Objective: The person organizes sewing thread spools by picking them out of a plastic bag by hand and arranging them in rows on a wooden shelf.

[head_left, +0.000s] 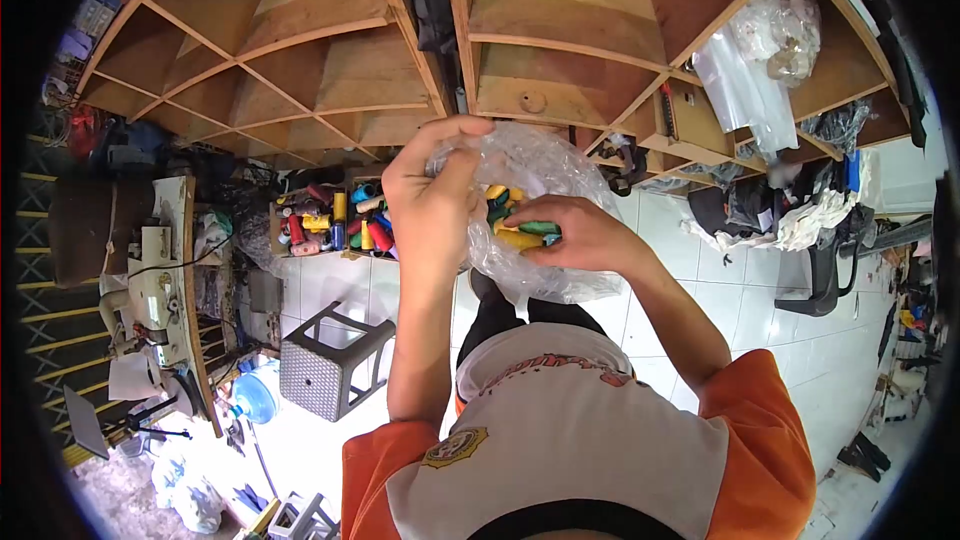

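Note:
A clear plastic bag (545, 160) hangs open in front of my body. My left hand (435, 185) is closed on its left rim, with the index finger stretched along the top. My right hand (580, 235) is inside the mouth of the bag, its fingers and thumb curled around a green thread spool (540, 227). Against that hand's fingertips and thumb lies a yellow thread spool (518, 239). More yellow and green spools (497, 198) show behind the fingers, partly hidden by the plastic.
Left of the bag, a box holds several colored thread spools (340, 225). Wooden shelves (570, 50) span the far side, with plastic bags (745, 80) at right. A gray stool (330, 360) stands on the tiled floor, near a sewing machine (150, 285) and a blue water jug (257, 395).

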Demonstrator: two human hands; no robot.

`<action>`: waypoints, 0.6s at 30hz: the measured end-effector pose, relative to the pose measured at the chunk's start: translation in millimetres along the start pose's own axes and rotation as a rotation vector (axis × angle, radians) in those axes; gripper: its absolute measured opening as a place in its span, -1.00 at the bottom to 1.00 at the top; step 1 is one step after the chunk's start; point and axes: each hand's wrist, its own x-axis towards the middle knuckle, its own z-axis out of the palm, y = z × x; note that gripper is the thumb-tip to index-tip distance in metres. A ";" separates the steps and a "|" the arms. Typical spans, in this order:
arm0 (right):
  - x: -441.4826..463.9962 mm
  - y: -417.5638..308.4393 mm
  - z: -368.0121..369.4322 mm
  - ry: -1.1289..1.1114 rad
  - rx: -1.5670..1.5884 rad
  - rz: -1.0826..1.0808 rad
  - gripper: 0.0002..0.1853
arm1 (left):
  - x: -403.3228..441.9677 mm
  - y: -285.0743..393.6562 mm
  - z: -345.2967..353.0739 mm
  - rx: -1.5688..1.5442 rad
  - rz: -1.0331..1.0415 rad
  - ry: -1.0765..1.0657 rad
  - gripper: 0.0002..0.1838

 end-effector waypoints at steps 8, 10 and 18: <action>-7.1 13.7 7.2 0.008 -0.123 -0.023 -0.61 | -2.8 -2.6 -2.1 0.007 -0.023 -0.005 -0.83; -7.9 -11.6 -13.1 0.025 -0.087 0.037 -0.64 | -3.5 -0.1 -3.8 0.056 -0.010 0.006 -0.82; -15.0 -35.7 -40.6 0.061 0.599 0.209 -0.64 | -3.5 -7.7 -3.5 0.086 -0.068 -0.095 -0.85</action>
